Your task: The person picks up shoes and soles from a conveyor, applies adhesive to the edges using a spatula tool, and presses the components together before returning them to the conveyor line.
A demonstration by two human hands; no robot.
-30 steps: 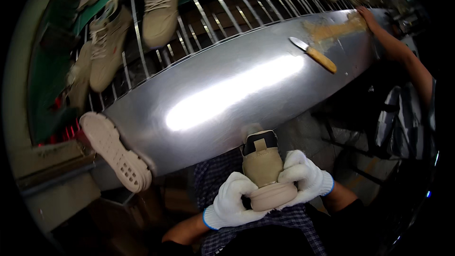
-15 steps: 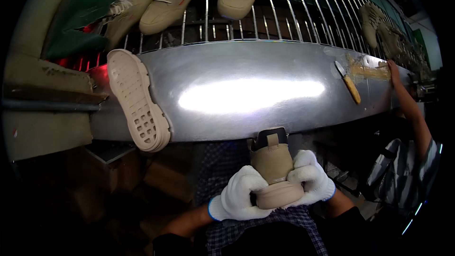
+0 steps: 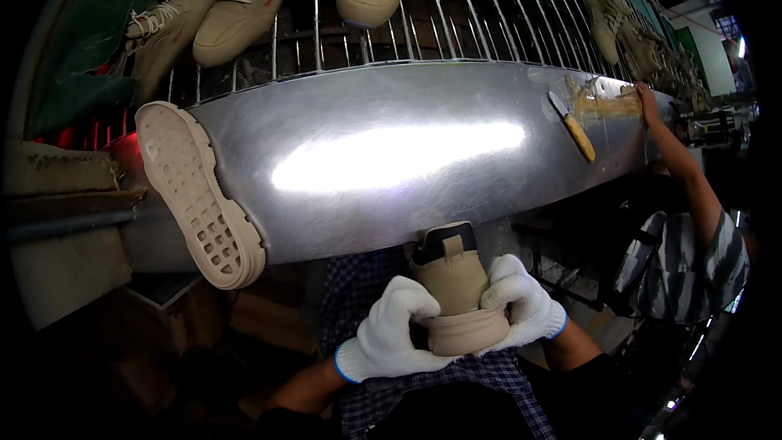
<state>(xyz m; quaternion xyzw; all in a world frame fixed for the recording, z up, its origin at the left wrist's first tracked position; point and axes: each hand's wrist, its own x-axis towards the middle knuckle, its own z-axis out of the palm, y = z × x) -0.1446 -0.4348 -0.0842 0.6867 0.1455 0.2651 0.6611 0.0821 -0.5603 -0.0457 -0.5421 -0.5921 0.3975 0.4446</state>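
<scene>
Grasp shoe [image 3: 450, 283] by both sides of sole [image 3: 467, 334], pinched between left hand [image 3: 389, 334] and right hand [image 3: 527, 307]: likely light, soft above, firm below.

Bench [image 3: 366, 216] was bare shiny metal, strong glare mid-surface. Loose beige shoe sole [image 3: 199, 195] sat at its left end — one end at the front edge. Wood-handled knife [image 3: 579, 137] lay toward the right, blade tip rackward — just beside a yellowish-brown patch [image 3: 607, 105]. Tan laced shoes [image 3: 248, 12] sat on the barred rack [image 3: 317, 45] behind.
</scene>
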